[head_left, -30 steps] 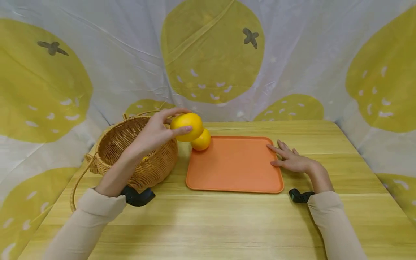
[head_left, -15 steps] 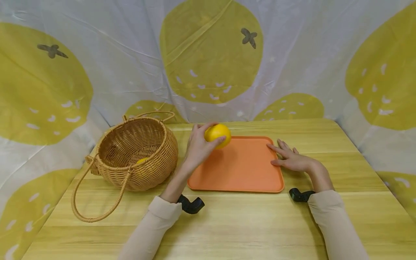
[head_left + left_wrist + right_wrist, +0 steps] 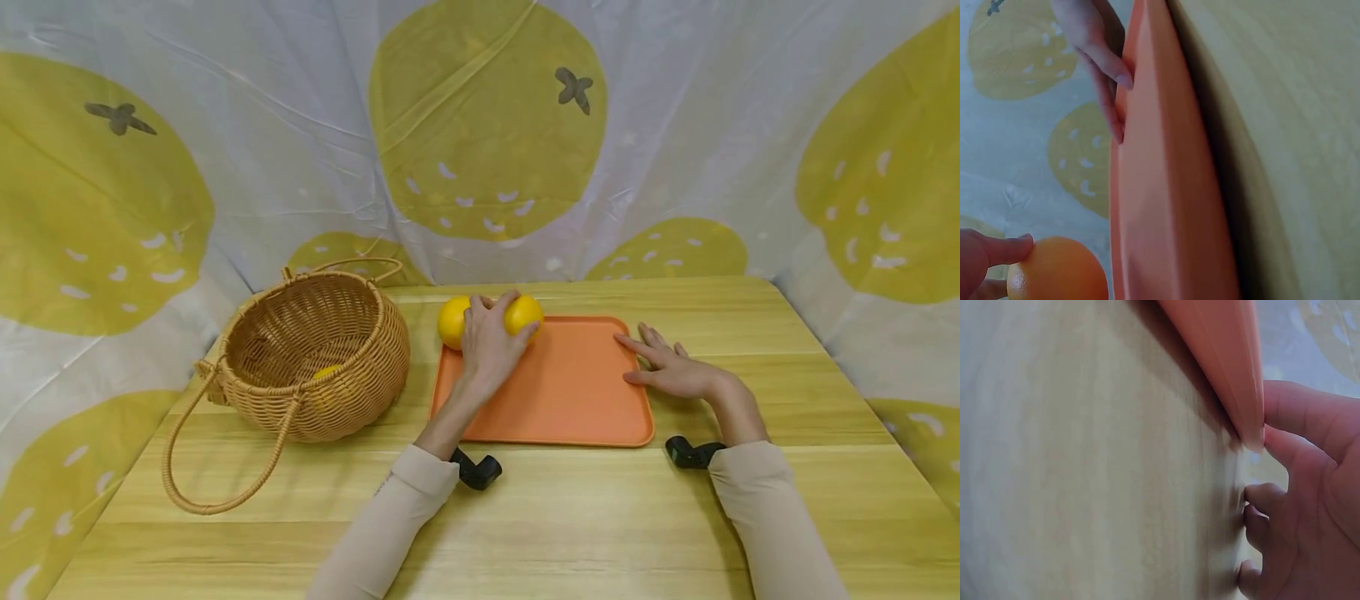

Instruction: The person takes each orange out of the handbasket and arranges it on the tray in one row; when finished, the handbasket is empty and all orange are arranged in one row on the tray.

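Note:
In the head view my left hand (image 3: 491,337) grips an orange (image 3: 523,313) low over the back left part of the orange-coloured tray (image 3: 577,383). Its thumb lies along the near side of the fruit; in the left wrist view the thumb meets the orange (image 3: 1060,272). A second orange (image 3: 452,322) sits at the tray's back left corner, just left of that hand and partly hidden by it. Spread at the tray's right edge, my right hand (image 3: 678,371) touches the rim with thumb and forefinger, its other fingertips down on the wooden table (image 3: 1116,487).
A round wicker basket (image 3: 352,404) stands left of the tray, one handle (image 3: 176,467) folded down toward the front. Inside it shows a bit of yellow fruit (image 3: 327,370). A white curtain (image 3: 675,125) with yellow fruit prints hangs behind the table.
My left hand has carried the orange rightward from beside the basket and lowered it at the tray's back, right of the other orange. The right hand has stayed put.

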A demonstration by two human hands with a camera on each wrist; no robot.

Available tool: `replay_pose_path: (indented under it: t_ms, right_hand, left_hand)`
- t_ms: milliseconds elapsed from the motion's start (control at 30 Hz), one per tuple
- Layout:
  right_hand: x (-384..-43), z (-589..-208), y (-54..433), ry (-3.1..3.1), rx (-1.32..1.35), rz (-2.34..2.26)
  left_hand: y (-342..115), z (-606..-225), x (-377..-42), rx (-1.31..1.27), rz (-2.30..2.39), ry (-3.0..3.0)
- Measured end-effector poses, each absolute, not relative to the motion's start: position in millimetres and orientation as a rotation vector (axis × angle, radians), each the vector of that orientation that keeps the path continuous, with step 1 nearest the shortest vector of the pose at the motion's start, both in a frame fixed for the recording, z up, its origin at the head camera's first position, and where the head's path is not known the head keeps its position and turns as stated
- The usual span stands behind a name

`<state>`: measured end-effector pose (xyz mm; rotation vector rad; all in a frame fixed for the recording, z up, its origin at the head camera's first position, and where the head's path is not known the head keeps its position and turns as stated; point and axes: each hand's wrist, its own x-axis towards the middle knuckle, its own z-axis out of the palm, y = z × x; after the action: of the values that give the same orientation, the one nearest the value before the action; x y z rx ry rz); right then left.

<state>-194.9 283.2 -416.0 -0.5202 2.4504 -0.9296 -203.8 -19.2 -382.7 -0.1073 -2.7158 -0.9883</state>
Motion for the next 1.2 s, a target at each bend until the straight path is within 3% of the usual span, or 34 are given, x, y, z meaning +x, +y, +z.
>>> replay_pose_path:
  t_ms: [300, 800, 1200]
  right_hand:
    - [-194, -413, 282, 2.445, -0.525, -0.934]
    - [-192, -416, 284, 2.441, -0.525, -0.95]
    - [-194, -416, 282, 2.44, -0.521, -0.945]
  left_hand:
    - [-11, -391, -200, -0.127, -0.873, -2.848]
    - [-30, -378, -203, -0.43, -0.926, -2.993]
    - [-17, -395, -200, -0.22, -0.839, -2.821]
